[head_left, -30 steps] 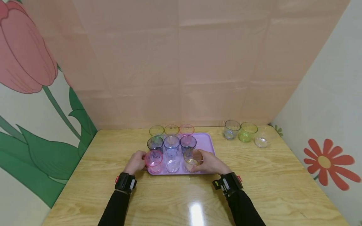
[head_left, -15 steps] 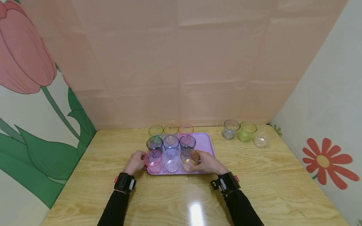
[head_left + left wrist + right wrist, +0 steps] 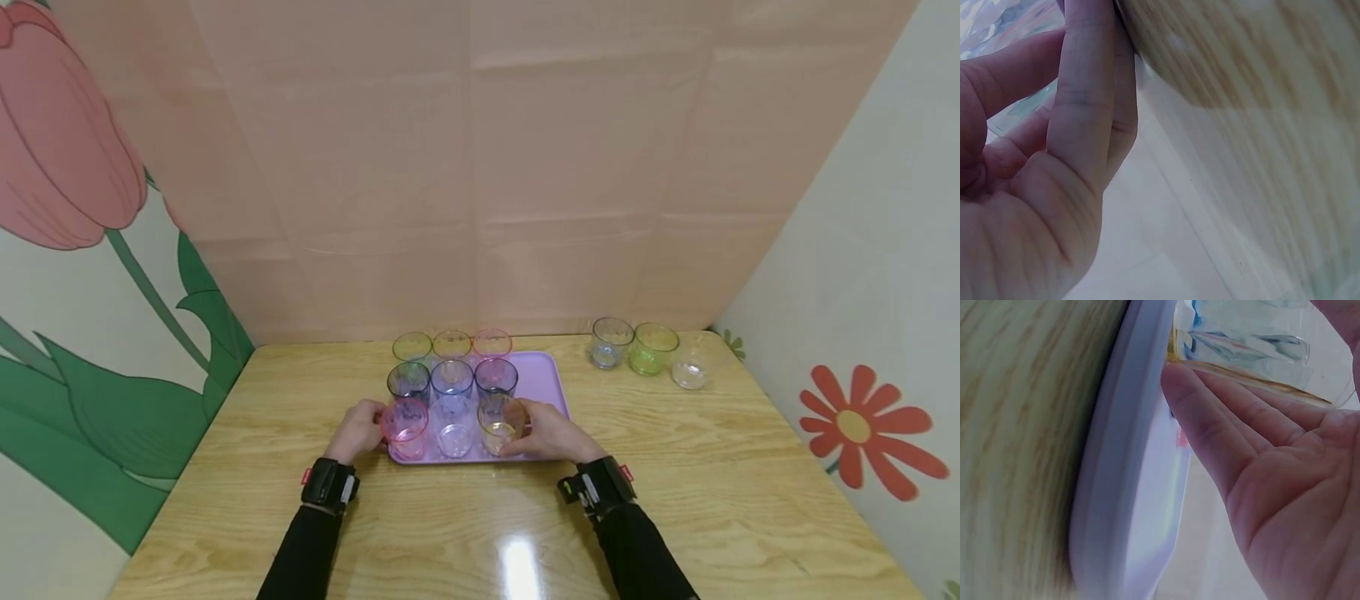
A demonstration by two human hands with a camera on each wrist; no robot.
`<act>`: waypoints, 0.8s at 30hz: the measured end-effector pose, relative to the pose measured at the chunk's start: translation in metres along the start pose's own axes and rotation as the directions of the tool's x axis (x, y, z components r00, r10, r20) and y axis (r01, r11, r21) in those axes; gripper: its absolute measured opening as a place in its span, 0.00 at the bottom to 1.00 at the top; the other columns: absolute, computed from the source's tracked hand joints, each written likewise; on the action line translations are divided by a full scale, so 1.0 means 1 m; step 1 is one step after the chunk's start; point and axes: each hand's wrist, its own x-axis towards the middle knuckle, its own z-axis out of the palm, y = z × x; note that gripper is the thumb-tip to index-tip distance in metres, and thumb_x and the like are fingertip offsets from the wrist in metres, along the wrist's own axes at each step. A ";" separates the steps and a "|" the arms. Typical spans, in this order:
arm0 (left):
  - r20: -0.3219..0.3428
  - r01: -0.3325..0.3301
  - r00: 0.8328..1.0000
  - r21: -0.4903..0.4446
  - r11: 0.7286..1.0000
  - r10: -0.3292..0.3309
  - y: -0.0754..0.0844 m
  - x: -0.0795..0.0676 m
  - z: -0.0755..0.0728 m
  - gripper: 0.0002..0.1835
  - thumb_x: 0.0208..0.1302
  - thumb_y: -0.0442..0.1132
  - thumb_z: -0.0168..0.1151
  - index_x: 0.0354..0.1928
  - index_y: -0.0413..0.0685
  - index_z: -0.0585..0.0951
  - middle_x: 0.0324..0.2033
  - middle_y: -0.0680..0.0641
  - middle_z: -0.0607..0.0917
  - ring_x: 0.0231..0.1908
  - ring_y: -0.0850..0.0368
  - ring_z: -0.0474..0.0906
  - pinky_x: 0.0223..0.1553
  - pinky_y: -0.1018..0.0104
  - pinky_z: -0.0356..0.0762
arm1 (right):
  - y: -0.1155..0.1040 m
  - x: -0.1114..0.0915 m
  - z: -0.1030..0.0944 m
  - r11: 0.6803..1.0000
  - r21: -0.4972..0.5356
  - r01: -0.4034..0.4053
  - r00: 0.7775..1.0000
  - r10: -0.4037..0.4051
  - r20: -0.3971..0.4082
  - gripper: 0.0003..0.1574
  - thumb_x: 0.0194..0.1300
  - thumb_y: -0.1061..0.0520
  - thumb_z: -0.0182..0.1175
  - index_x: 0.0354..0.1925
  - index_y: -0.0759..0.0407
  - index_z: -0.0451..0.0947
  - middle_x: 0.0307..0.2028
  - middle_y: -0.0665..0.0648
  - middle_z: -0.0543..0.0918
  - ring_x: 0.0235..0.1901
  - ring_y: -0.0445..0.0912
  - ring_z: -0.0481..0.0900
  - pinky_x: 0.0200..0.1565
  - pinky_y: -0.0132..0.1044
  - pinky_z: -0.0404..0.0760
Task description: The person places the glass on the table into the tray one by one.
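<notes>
On a purple tray (image 3: 542, 379) stand several tinted drinking glasses in rows. My right hand (image 3: 553, 432) holds the amber-rimmed glass (image 3: 501, 427) at the tray's front right, its thumb and fingers on either side; the right wrist view shows the fingers (image 3: 1210, 419) along that glass (image 3: 1247, 344), just above the tray rim (image 3: 1110, 487). At the tray's left edge my left hand (image 3: 360, 432) is close beside the pink glass (image 3: 407, 429). In the left wrist view the left hand's fingertips run out of frame, so what they grasp is hidden. A clear glass (image 3: 454, 433) stands between the two.
Behind stand dark and blue glasses (image 3: 452, 379), then yellow, amber and pink-rimmed ones (image 3: 492, 343) at the back. Farther right on the wooden table (image 3: 420, 533) are a grey glass (image 3: 612, 343), a green glass (image 3: 652, 350) and a clear glass (image 3: 689, 371). A wall rises behind.
My right hand and the amber-rimmed glass have shifted slightly left, toward the clear glass. My left hand stays by the pink glass; the whole view drifts a little.
</notes>
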 end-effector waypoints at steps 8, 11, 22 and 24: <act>0.002 0.008 1.000 -0.021 1.000 -0.008 -0.001 0.001 0.000 0.11 0.57 0.21 0.57 0.40 0.36 0.82 0.29 0.44 0.81 0.26 0.56 0.80 0.27 0.65 0.83 | 0.013 -0.002 -0.009 0.996 0.086 0.005 1.000 -0.007 0.023 0.46 0.48 0.57 0.77 0.62 0.67 0.69 0.54 0.63 0.80 0.55 0.57 0.79 0.57 0.47 0.80; -0.002 0.002 1.000 -0.016 1.000 -0.002 -0.002 0.001 0.000 0.10 0.57 0.21 0.57 0.39 0.35 0.82 0.29 0.44 0.81 0.26 0.55 0.80 0.27 0.65 0.83 | 0.019 -0.003 -0.013 0.995 0.101 0.024 1.000 -0.024 0.004 0.40 0.53 0.61 0.72 0.62 0.69 0.70 0.55 0.65 0.80 0.55 0.59 0.79 0.58 0.51 0.78; -0.006 -0.003 1.000 -0.028 1.000 0.002 -0.002 -0.001 0.000 0.10 0.56 0.21 0.56 0.38 0.35 0.82 0.29 0.43 0.81 0.26 0.55 0.80 0.27 0.65 0.83 | 0.032 -0.003 -0.031 0.989 0.142 0.040 0.980 -0.011 -0.197 0.25 0.63 0.59 0.65 0.56 0.69 0.76 0.53 0.68 0.82 0.52 0.59 0.82 0.53 0.48 0.82; -0.005 -0.005 1.000 -0.024 1.000 0.005 -0.002 0.000 0.000 0.11 0.56 0.20 0.56 0.39 0.34 0.82 0.29 0.43 0.81 0.26 0.55 0.80 0.27 0.64 0.83 | 0.035 -0.004 -0.036 0.991 0.128 0.029 0.964 0.007 -0.267 0.23 0.63 0.58 0.65 0.55 0.67 0.77 0.51 0.67 0.83 0.51 0.58 0.83 0.53 0.49 0.82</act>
